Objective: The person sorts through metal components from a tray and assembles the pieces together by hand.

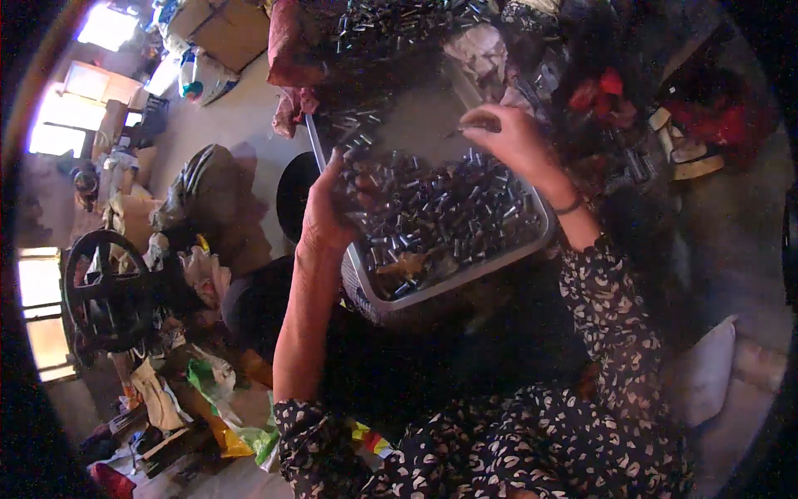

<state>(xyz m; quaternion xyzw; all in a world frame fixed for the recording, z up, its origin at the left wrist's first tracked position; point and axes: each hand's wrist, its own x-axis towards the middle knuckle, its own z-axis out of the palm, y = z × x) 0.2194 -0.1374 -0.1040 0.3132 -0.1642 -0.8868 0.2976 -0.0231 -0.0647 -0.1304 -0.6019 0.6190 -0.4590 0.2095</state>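
A rectangular tray (465, 279) with a pale grey rim lies tilted in front of me. Many small, shiny metal cylinders (449, 204) are heaped in its near part, while its far part shows a bare bottom. My left hand (332, 208) reaches over the left rim, with its thumb up and its fingers curled in shadow by the metal pieces. What those fingers hold is too dark to make out. Above the tray's right side, my right hand (515, 141) is pinched, and a small dark piece (454, 133) pokes out from its fingertips.
More metal pieces (399, 25) lie in a heap beyond the tray, next to a reddish cloth (287, 50). Crumpled pale cloth or paper (480, 51) touches the far right. A dark spoked wheel (104, 279) stands at left, above scattered bags (224, 391). Red items (607, 87) lie at right.
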